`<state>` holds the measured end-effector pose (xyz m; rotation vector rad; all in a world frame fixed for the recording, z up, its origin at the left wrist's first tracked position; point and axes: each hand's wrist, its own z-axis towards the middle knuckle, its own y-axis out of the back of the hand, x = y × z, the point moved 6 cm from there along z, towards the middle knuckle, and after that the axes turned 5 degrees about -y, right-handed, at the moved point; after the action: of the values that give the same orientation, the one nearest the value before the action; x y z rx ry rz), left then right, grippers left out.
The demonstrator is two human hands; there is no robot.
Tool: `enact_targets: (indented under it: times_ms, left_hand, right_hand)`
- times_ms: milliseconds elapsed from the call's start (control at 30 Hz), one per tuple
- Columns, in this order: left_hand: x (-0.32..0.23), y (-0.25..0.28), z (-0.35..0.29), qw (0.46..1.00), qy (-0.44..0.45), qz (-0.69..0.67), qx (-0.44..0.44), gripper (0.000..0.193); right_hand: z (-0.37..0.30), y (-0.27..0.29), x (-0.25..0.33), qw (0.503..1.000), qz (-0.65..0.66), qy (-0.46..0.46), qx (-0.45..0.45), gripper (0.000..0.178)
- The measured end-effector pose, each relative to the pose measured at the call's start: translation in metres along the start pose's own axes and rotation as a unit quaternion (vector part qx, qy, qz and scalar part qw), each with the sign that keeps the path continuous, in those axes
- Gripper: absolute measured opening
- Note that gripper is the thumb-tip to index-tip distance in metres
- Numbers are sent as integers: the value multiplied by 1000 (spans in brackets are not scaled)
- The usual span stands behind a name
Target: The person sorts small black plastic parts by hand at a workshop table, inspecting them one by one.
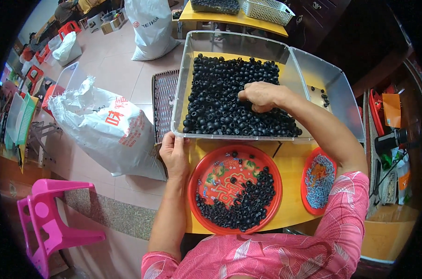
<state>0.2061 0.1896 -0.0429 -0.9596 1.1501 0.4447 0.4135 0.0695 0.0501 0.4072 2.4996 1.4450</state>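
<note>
A big clear plastic box (pixel 239 137) holds a thick layer of small black cup-like round pieces (pixel 220 104), many with hollow centres. My right hand (pixel 264 96) reaches into it from the right, fingers curled down onto the pieces; whatever lies in its fingertips is hidden. At the box's near left corner my left hand (pixel 174 151) grips the rim, thumb up. Just below the box sits a round red tray (pixel 191 190) with a printed pattern. More of the black pieces are heaped along its lower and right side, and a few lie loose near its far edge.
A second clear box (pixel 343 104) with a few pieces adjoins on the right. Blue and orange bits fill a small red dish (pixel 304 186). Left are a white woven sack (pixel 104 125), a brown woven basket (pixel 164 102) and a pink stool (pixel 48 209). Another sack (pixel 150 28) stands behind.
</note>
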Motion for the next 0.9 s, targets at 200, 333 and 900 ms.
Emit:
enact_targets:
  times_ms: [200,333,900]
  left_hand:
    - [0,1,1,999,-13,30,5,8]
    - [3,1,1,1000,-9,10,1,8]
    - [5,3,2,1000,-4,16,13,9]
  right_hand:
    - [14,-15,-1,999,-33,-19,-23,24]
    - [17,-17,-6,997,-16,-16,-69,23]
    - [-25,39,-48,602,782,149,-59,18]
